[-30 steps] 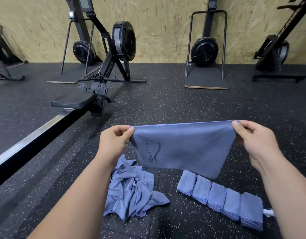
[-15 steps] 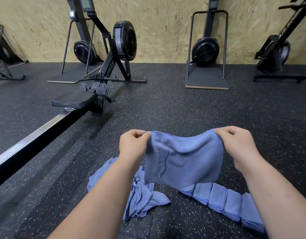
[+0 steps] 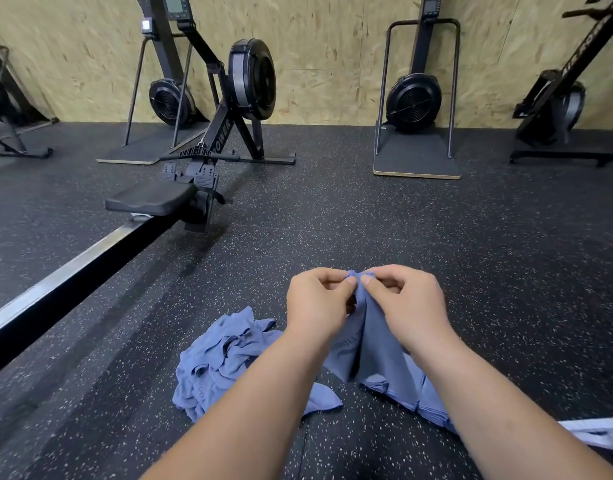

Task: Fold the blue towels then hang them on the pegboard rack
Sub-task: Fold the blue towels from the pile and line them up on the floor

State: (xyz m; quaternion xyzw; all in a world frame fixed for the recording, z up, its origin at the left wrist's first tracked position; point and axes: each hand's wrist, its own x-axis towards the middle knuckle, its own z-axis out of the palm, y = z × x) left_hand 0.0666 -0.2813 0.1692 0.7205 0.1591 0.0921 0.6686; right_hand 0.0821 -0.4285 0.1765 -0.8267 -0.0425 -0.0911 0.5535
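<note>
Foremost, towel in hand: a blue towel [image 3: 371,344] hung clear of the floor [image 3: 367,220] between the two hands, its top corners gathered to one point and the cloth falling below in two long folds.
Left hand: the left hand [image 3: 315,303] had its fingers curled, thumb and forefinger pinching the gathered top from the left.
Right hand: the right hand [image 3: 405,303] was curled the same way and pinched the same top from the right. The two thumb tips were almost touching.
Print on the held towel: a dark mark showed on the left fold, just under the left wrist, too creased to read.
Loose towels: a crumpled blue heap [image 3: 225,358] lay on the floor, below and left of the left forearm. The dark lettering on one fold was not legible.
Folded towels: a row of folded blue towels [image 3: 402,393] lay on the floor under the right forearm, mostly hidden by it and by the hanging cloth.
Floor: black rubber with pale flecks.
Rowing machine: the rowing machine [image 3: 229,109] stood at the left. Its rail [image 3: 73,268] ran toward the floor's near left edge, carrying a black seat [image 3: 149,200], and white letters "OWER" were readable on its front leg.
Wall: a chipboard wall [image 3: 332,46] stood behind.
</note>
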